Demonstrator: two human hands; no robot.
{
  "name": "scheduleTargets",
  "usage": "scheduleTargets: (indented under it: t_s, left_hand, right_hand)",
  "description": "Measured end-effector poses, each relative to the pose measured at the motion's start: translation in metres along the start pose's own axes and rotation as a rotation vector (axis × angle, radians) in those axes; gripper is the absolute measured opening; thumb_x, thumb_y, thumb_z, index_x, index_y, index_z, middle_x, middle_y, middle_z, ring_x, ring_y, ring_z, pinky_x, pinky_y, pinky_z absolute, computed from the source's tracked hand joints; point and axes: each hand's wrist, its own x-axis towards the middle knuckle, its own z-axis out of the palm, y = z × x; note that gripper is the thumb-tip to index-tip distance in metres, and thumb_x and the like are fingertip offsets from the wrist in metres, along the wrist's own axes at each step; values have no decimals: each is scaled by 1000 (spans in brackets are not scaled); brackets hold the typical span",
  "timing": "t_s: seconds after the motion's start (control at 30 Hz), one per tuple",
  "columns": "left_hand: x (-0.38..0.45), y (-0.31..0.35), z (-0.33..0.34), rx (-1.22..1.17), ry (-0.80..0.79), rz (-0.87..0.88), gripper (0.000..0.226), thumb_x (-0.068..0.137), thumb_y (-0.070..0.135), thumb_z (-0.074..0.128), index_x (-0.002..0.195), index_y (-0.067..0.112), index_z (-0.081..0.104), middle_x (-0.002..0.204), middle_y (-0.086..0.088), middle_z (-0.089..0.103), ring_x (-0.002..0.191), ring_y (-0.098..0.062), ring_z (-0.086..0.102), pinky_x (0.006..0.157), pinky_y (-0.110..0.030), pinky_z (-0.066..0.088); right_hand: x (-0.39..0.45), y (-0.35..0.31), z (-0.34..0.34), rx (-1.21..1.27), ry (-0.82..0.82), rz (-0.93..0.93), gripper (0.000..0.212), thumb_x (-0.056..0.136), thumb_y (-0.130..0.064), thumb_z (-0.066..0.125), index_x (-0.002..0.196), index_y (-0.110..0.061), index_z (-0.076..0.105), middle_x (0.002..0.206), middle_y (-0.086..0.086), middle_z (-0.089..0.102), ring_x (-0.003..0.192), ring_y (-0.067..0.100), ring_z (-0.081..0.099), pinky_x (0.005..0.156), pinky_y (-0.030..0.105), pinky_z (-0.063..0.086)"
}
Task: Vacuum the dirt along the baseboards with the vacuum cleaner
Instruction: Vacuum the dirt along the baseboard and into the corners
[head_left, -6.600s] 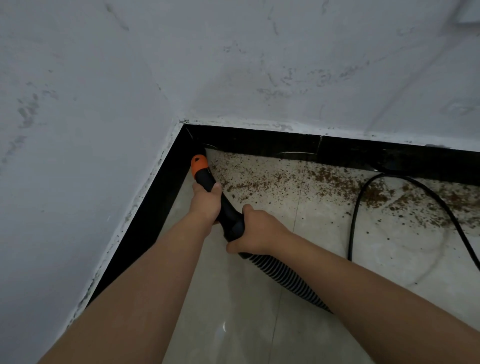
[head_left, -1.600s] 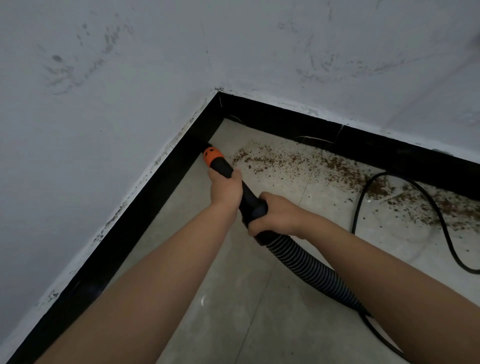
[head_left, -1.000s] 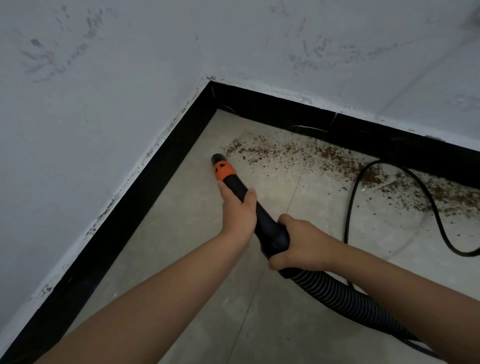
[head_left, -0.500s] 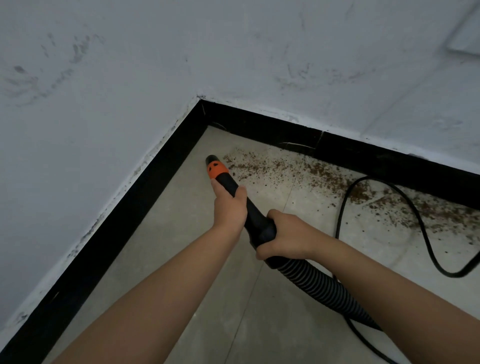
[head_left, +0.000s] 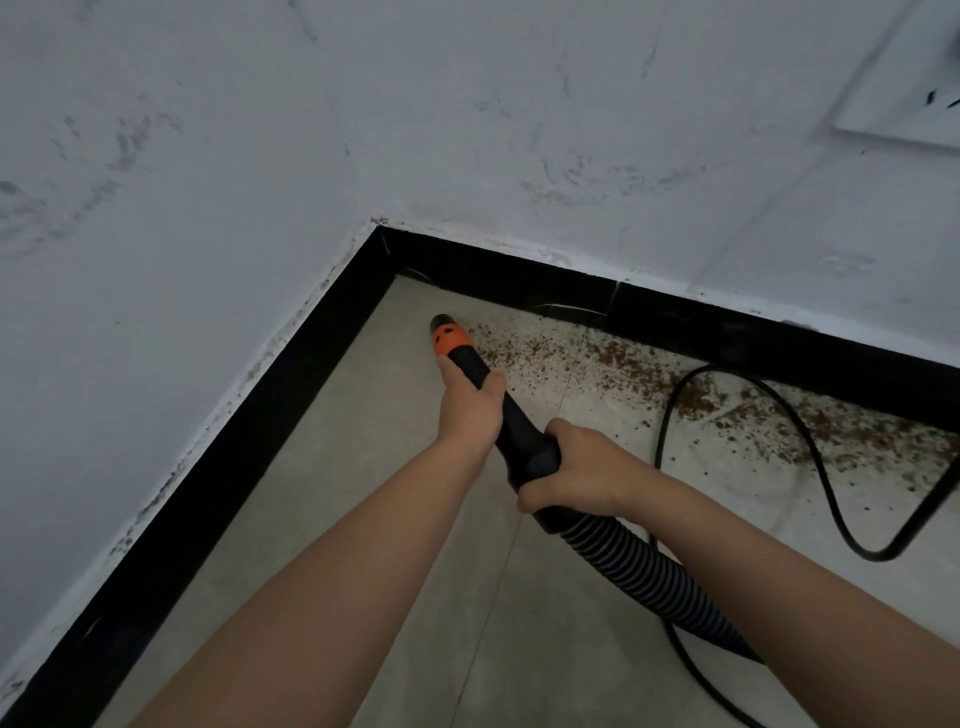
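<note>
Nozzle — black, orange-collared, left hand and right hand both wrapped tight around it — tip at edge of dirt beside baseboard.

Vacuum body out of frame: ribbed hose disappears behind the right forearm, power cord cut by right and bottom edges, wall socket clipped at top right, nozzle mouth faces away, unseen.

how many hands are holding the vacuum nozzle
2. The left hand grips the vacuum nozzle just behind its orange tip; the right hand grips farther back by the hose.
</note>
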Motion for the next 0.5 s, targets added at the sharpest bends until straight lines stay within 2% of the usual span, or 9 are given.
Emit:
scheduleTargets:
  t_s: [0.13, 0.33, 0.5]
  left_hand:
    - [8, 10, 1, 35, -17, -14, 70, 99, 25, 41, 150, 18, -7, 140, -13, 41, 118, -30, 48, 98, -36, 42]
    - [10, 18, 3, 89, -20, -23, 70, 99, 28, 40, 149, 18, -8, 143, -13, 37, 121, -32, 47, 100, -41, 43]
    - [-15, 6, 2, -38, 71, -63, 68, 97, 25, 44, 150, 15, 2, 135, -14, 45, 115, -30, 51, 98, -38, 44]
  right_hand:
    - [7, -3, -7, 15, 20, 2, 37, 72, -25, 75, 87, -19, 42, 85, -3, 50, 71, 9, 51, 54, 21, 40]
    - [10, -3, -9, 50, 24, 10, 36, 72, -23, 75, 82, -22, 41, 85, -3, 51, 71, 8, 51, 53, 20, 39]
    - [-7, -1, -9, -3, -55, -16, 34, 72, -21, 76, 85, -21, 44, 83, -5, 52, 70, 7, 52, 53, 17, 40]
